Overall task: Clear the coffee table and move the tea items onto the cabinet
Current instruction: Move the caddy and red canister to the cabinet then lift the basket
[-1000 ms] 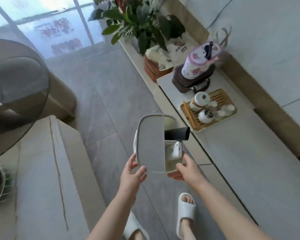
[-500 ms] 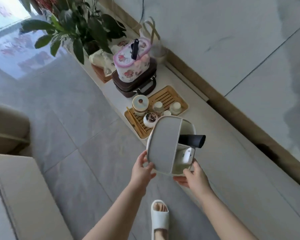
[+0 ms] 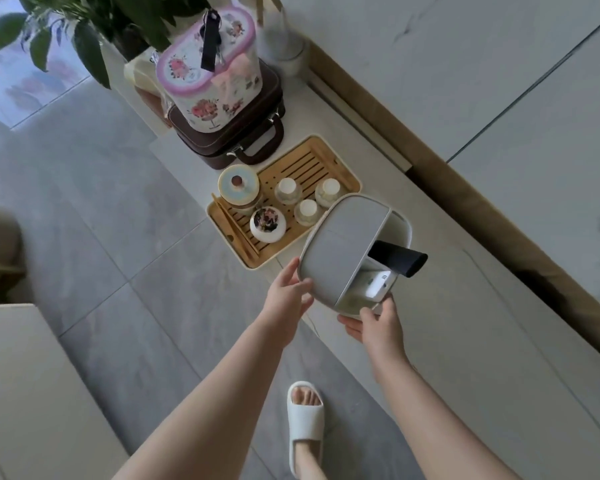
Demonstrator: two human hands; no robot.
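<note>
I carry a grey lidded storage box (image 3: 340, 247) in both hands above the near edge of the low white cabinet (image 3: 482, 341). My left hand (image 3: 286, 294) grips its left rim. My right hand (image 3: 374, 323) holds its near right corner from below. A black remote (image 3: 397, 261) and a white remote (image 3: 378, 284) stick out of its open compartment. Just beyond the box a bamboo tea tray (image 3: 340, 169) rests on the cabinet with a lidded jar (image 3: 238, 185), a tea-filled bowl (image 3: 267, 223) and three small cups (image 3: 288, 190).
A floral case (image 3: 208, 74) stands on a brown case (image 3: 243, 140) behind the tray, with a leafy plant (image 3: 94, 26) beyond. The coffee table's corner (image 3: 25, 386) is at lower left. Grey floor tiles lie between. The wall runs along the cabinet's right side.
I have turned and stepped toward the cabinet, bringing the box from over the floor to above the cabinet's edge beside the tea tray. Both hands keep their hold.
</note>
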